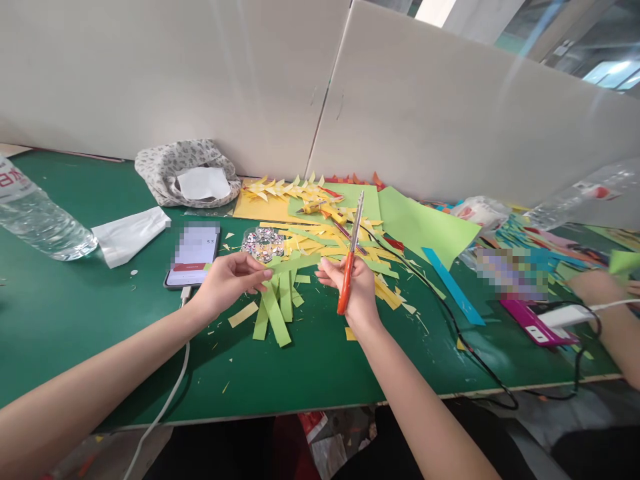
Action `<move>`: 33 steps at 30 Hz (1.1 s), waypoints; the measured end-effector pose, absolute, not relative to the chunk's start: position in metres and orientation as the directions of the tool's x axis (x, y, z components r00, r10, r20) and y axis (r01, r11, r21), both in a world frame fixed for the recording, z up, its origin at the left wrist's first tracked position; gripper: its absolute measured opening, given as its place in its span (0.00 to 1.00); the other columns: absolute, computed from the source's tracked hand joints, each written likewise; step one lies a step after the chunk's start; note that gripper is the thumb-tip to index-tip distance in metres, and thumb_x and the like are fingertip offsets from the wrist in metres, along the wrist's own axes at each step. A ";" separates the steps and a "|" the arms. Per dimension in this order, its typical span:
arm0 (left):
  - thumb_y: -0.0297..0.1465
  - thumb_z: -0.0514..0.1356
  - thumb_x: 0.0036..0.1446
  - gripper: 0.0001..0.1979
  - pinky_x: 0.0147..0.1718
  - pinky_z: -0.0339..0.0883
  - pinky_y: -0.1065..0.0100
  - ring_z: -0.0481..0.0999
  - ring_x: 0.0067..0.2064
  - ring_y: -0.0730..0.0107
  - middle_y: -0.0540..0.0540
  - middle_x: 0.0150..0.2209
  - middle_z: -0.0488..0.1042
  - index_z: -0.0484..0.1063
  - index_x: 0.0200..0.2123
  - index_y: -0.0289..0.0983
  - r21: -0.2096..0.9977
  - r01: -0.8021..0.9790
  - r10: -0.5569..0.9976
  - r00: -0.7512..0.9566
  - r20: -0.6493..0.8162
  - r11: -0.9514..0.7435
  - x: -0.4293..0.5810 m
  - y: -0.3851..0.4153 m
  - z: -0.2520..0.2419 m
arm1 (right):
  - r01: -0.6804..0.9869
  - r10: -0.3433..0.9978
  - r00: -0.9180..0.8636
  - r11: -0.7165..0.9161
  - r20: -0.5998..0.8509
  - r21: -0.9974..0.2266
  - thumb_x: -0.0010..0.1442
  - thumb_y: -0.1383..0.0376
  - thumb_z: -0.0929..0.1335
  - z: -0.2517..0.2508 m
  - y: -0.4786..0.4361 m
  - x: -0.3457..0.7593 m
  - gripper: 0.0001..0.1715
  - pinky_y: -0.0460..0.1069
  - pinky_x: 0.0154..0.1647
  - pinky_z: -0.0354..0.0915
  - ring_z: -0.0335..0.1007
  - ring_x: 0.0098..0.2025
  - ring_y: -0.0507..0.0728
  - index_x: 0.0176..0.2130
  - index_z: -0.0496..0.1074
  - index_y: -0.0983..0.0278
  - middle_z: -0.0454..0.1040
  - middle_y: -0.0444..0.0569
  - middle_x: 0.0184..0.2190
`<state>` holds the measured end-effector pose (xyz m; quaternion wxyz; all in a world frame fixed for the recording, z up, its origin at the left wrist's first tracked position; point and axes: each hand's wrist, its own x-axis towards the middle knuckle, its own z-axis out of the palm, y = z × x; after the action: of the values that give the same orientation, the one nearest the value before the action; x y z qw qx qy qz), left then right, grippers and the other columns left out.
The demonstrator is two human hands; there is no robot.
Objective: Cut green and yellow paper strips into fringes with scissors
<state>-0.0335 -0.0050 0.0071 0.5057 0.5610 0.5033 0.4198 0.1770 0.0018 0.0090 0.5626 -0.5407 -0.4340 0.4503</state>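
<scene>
Between my two hands a light green paper strip (296, 264) is stretched level above the table. My left hand (235, 280) pinches its left end between thumb and fingertips. The strip's other end meets the fingertips of my right hand (357, 293). Also in my right hand is a pair of scissors (347, 280) with orange handles, blades pointing up and away. Just under my hands lie several loose green strips (275, 313). A clear dish of shiny gems (263, 243) sits beyond my left hand, with yellow paper pieces (310, 243) scattered to its right.
A phone (194, 253) on a white cable lies left of my left hand. Farther left are a white packet (131, 237) and a water bottle (40, 213). A cloth pouch (187, 173), green sheets (425, 223) and a blue strip (453, 287) lie around. Another person's arm (607, 313) is at right.
</scene>
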 end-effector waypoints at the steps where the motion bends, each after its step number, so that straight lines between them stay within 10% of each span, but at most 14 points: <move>1: 0.38 0.63 0.45 0.11 0.24 0.68 0.70 0.77 0.27 0.68 0.47 0.26 0.76 0.68 0.26 0.36 0.976 0.205 0.994 0.095 0.050 -0.068 -0.034 -0.008 0.007 | -0.033 0.975 0.223 -0.005 -0.012 -0.999 0.42 0.55 0.73 0.010 0.001 0.176 0.22 0.50 0.29 0.73 0.74 0.24 0.54 0.27 0.59 0.63 0.73 0.43 0.22; 6: 0.34 0.56 0.54 0.08 0.33 0.69 0.67 0.77 0.34 0.65 0.46 0.31 0.79 0.74 0.27 0.40 0.663 0.568 0.866 0.219 0.449 -0.487 -0.035 -0.021 0.006 | -0.090 0.988 0.065 -0.131 -0.137 -0.987 0.41 0.56 0.74 0.015 -0.007 0.164 0.22 0.50 0.30 0.73 0.73 0.24 0.55 0.27 0.59 0.62 0.71 0.41 0.20; 12: 0.32 0.53 0.56 0.10 0.36 0.67 0.68 0.77 0.39 0.65 0.49 0.38 0.79 0.75 0.35 0.43 0.467 0.591 0.753 0.490 0.440 -0.657 -0.035 -0.023 0.001 | -0.145 0.987 0.138 -0.058 -0.078 -0.988 0.35 0.64 0.76 0.015 -0.007 0.161 0.24 0.51 0.33 0.72 0.68 0.22 0.50 0.24 0.58 0.62 0.61 0.33 0.18; 17: 0.38 0.55 0.54 0.10 0.26 0.64 0.71 0.73 0.27 0.71 0.48 0.27 0.76 0.72 0.30 0.39 0.649 0.608 0.889 0.291 0.354 -0.457 -0.028 -0.022 0.008 | -0.065 0.987 0.155 -0.023 -0.033 -0.998 0.37 0.63 0.75 0.020 -0.004 0.173 0.22 0.52 0.34 0.71 0.70 0.24 0.52 0.24 0.59 0.62 0.64 0.36 0.20; 22: 0.40 0.55 0.53 0.12 0.22 0.64 0.74 0.73 0.27 0.71 0.48 0.27 0.75 0.72 0.31 0.38 0.932 0.351 0.934 0.356 -0.042 -0.091 -0.024 -0.019 0.015 | -0.007 0.998 0.017 -0.058 -0.058 -0.998 0.34 0.65 0.76 0.019 -0.007 0.169 0.23 0.52 0.31 0.71 0.68 0.22 0.52 0.23 0.58 0.61 0.63 0.35 0.18; 33: 0.40 0.61 0.47 0.12 0.19 0.63 0.75 0.74 0.25 0.72 0.47 0.24 0.76 0.74 0.26 0.36 0.956 0.272 0.860 0.457 -0.226 0.106 -0.018 -0.021 0.009 | -0.100 0.995 0.093 -0.012 -0.021 -0.995 0.34 0.65 0.75 0.022 -0.008 0.166 0.23 0.49 0.31 0.70 0.67 0.24 0.50 0.25 0.59 0.61 0.63 0.36 0.22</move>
<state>-0.0184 -0.0211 0.0089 0.5868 0.6197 0.4570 0.2505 0.1661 -0.0077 0.0215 0.5432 -0.5014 -0.4462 0.5044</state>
